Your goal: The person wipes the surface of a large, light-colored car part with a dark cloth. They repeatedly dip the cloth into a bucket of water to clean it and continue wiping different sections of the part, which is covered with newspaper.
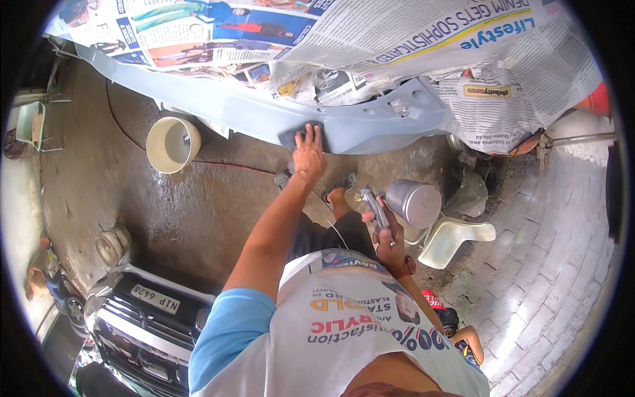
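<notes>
Head view. The left hand point(308, 153) is laid flat, fingers spread, on a dark sanding pad point(296, 137), which is pressed against the lower edge of a pale blue primed body panel point(264, 114). The pad is covered rather than clenched. The panel's upper part is masked with newspaper point(397, 40). The right hand point(385, 233) is closed around the handle of a spray gun point(409, 202), whose metal cup is tilted to the person's right, well apart from the panel and above a white plastic chair point(456, 239). A cream bucket point(172, 144) stands on the wet concrete floor point(172, 205), below the panel. The front of a parked car point(142, 311) is seen at lower left, near the person's side.

Risks are judged as follows:

- The pad sits at the panel's edge. Uneven pressure there could cut through the primer along the ridge.
- The newspaper hangs loose just above the pad. It could be caught and torn, and the masked surface exposed.
- The gun is held one-handed with its cup tilted. Contents could be spilled, or the trigger squeezed by accident, though whether a finger rests on it cannot be told.
- The floor looks wet beneath the sandalled feet point(337, 185), so a slip is possible.
- The parked car is unmasked. Dust or overspray could settle on it.
</notes>
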The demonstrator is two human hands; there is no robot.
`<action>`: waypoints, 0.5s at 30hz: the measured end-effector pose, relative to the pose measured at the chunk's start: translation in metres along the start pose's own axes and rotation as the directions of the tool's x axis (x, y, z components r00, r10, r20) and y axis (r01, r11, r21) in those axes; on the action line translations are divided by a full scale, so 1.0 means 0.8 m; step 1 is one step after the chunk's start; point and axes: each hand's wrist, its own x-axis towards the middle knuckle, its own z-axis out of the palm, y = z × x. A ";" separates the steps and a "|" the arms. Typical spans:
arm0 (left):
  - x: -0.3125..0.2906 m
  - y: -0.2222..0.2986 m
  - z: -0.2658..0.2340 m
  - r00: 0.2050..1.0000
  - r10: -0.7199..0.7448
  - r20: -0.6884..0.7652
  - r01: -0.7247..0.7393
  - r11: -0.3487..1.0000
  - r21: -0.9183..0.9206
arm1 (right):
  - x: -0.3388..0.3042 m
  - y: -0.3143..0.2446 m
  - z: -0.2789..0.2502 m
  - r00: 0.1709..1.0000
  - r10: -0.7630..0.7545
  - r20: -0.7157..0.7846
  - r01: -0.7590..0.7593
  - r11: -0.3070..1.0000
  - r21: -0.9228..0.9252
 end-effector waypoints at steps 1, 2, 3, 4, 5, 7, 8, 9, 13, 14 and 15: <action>0.009 0.007 -0.002 0.997 0.069 -0.040 -0.067 0.997 0.049 | 0.000 -0.001 -0.002 1.000 0.001 0.007 -0.001 1.000 0.004; 0.019 0.002 -0.007 0.998 0.067 -0.019 -0.070 0.983 -0.168 | 0.002 -0.002 -0.003 1.000 0.002 0.015 -0.002 1.000 0.007; 0.038 0.000 -0.023 0.996 0.084 -0.006 -0.080 0.923 -0.376 | 0.011 0.001 -0.006 1.000 -0.030 0.000 0.030 1.000 0.002; 0.044 0.002 -0.037 0.994 0.104 0.023 -0.072 0.818 -0.571 | 0.009 0.001 -0.007 0.999 -0.043 -0.012 0.043 0.999 -0.003; 0.049 0.009 -0.056 0.992 0.084 0.097 0.005 0.731 -0.682 | 0.004 0.001 -0.006 0.999 -0.049 -0.022 0.049 0.999 -0.007; 0.068 0.029 -0.088 0.968 0.068 0.242 0.175 0.509 -0.842 | 0.002 -0.003 -0.007 0.998 -0.051 -0.031 0.050 0.999 -0.022; 0.069 0.042 -0.094 0.960 0.074 0.271 0.226 0.369 -0.901 | 0.001 -0.002 -0.006 0.998 -0.045 -0.036 0.044 0.999 -0.015; 0.059 0.056 -0.097 0.959 0.117 0.259 0.236 0.180 -0.955 | 0.001 -0.001 -0.006 0.998 -0.039 -0.040 0.039 0.999 -0.009; 0.009 0.101 -0.143 0.955 0.144 0.259 0.294 -0.352 -0.889 | -0.004 0.002 -0.006 0.995 -0.055 -0.088 0.051 0.998 -0.040; 0.007 0.103 -0.144 0.946 0.059 0.320 0.311 -0.450 -0.837 | -0.004 0.001 -0.007 0.993 -0.056 -0.100 0.052 0.998 -0.047; 0.006 0.104 -0.144 0.922 -0.019 0.387 0.315 -0.543 -0.778 | -0.005 0.000 -0.008 0.992 -0.058 -0.114 0.052 0.997 -0.053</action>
